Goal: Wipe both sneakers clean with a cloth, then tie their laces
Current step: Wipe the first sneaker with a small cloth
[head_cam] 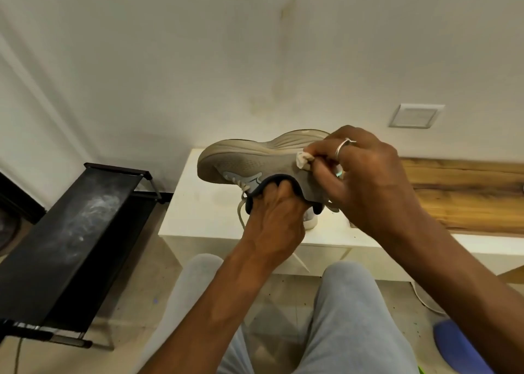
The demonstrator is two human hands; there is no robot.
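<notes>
Head view: a person holds a tan sneaker [249, 161] sole-up above a white table [204, 217], toe to the left. The left hand [272, 220] has its fingers [279, 188] curled into the shoe's dark-rimmed opening, gripping the collar from inside. The right hand [368, 181] pinches a small wad of pale cloth [304, 159] against the side near the heel. The shoe looks light, its mesh upper soft and likely to give under pressure, its thick sole firmer; a hold from within the opening seems the soundest backing for wiping. Laces [242, 203] hang loose and untied. The shoe's opening, the only hollow in sight, holds just those fingers. A pale shape beneath may be the second sneaker, but it is too hidden to tell. A dusty black rack [71, 232] stands at left.
</notes>
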